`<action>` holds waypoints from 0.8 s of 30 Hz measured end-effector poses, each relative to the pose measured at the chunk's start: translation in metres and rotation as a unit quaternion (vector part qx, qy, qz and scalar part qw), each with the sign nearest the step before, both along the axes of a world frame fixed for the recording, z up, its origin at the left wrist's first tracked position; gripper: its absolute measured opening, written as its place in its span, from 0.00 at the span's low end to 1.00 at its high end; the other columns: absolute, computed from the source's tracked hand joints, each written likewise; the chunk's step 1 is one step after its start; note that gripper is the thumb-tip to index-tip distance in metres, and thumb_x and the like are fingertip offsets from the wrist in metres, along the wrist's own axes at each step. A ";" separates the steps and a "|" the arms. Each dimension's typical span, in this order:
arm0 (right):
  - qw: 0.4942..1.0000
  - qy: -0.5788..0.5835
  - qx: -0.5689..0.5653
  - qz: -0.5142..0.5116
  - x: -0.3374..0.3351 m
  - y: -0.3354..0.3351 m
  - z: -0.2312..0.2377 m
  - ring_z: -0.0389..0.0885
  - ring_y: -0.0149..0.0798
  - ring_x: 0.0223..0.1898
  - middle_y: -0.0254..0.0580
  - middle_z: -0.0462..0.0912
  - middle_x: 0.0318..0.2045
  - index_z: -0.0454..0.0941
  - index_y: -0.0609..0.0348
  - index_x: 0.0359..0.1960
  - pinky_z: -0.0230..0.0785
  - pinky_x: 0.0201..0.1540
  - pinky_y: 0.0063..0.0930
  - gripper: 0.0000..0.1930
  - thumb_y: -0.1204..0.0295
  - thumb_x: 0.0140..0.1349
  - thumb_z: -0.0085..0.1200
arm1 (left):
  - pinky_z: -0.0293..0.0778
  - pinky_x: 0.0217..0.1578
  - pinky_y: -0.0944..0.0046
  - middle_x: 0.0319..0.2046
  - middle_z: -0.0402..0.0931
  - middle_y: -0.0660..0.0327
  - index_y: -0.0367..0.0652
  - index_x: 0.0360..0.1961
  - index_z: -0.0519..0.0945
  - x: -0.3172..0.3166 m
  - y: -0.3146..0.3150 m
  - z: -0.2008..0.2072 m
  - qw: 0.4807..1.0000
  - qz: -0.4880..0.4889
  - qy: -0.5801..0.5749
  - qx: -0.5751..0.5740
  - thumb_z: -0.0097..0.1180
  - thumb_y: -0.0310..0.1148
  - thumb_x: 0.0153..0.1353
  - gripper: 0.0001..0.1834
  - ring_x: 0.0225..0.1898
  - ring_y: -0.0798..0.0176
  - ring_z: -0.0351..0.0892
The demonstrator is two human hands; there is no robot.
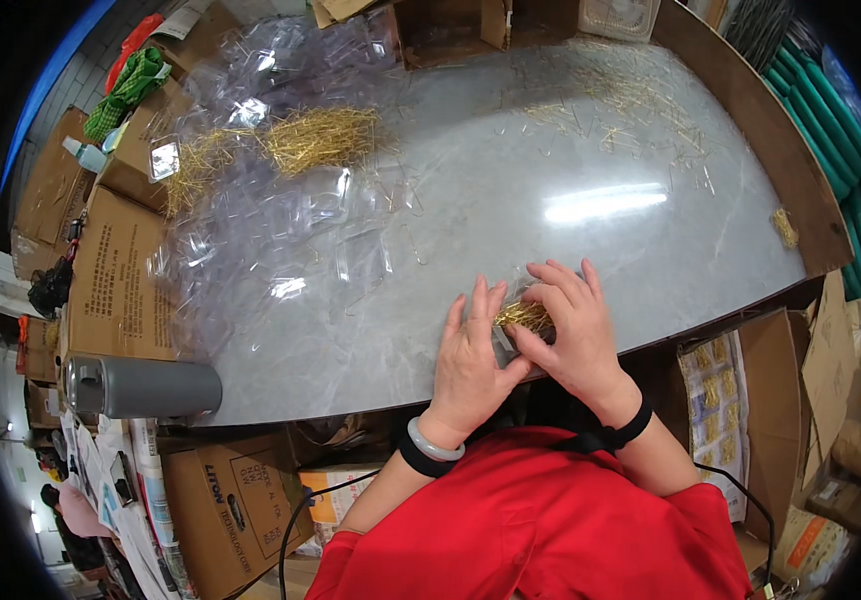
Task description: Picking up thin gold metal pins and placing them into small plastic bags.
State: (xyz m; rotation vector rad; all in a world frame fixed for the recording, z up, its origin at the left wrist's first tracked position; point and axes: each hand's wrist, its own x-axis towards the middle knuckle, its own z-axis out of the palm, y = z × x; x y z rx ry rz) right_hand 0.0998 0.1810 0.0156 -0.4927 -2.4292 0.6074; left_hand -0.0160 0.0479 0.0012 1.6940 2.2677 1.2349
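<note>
A small bundle of gold wire hooks (524, 316) lies at the near edge of the grey table, between my hands. It seems to sit in a clear plastic case, partly covered by my fingers. My right hand (578, 335) curves over the bundle from the right, its thumb and fingers gripping it. Along the bundle's left side, my left hand (472, 350) has its fingers stretched out, with the thumb reaching toward the right thumb. Further left, clear plastic cases (270, 230) spread in a heap. A large pile of gold wire hooks (322, 138) rests on top of them.
A grey bottle (145, 388) lies at the table's left corner. Loose hooks (640, 100) scatter at the far right, and a small gold clump (784, 228) sits by the raised cardboard edge (800, 130). Below right, an open carton (775, 400) holds a sheet of filled packs (715, 400).
</note>
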 end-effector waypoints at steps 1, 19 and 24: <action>1.000 0.000 0.002 0.002 0.000 0.000 0.000 0.73 0.55 0.64 0.47 0.78 0.58 0.78 0.58 0.47 0.49 0.73 0.66 0.21 0.62 0.55 0.69 | 0.66 0.66 0.48 0.68 0.70 0.50 0.31 0.76 0.49 0.000 0.000 0.002 1.000 0.002 0.000 0.002 0.73 0.31 0.49 0.58 0.68 0.39 0.65; 0.999 -0.021 0.015 0.036 0.002 -0.006 -0.002 0.68 0.62 0.64 0.56 0.68 0.65 0.73 0.59 0.59 0.57 0.71 0.57 0.26 0.58 0.65 0.62 | 0.66 0.63 0.44 0.60 0.71 0.47 0.35 0.58 0.78 0.019 -0.020 0.003 0.990 0.093 0.106 0.001 0.71 0.35 0.51 0.32 0.62 0.39 0.67; 1.000 -0.022 0.013 0.011 0.003 -0.007 -0.005 0.65 0.62 0.67 0.55 0.68 0.67 0.72 0.59 0.61 0.54 0.72 0.60 0.28 0.55 0.67 0.61 | 0.62 0.68 0.43 0.65 0.63 0.44 0.36 0.67 0.68 0.015 -0.009 0.007 0.997 0.055 0.058 -0.007 0.71 0.32 0.48 0.43 0.66 0.36 0.62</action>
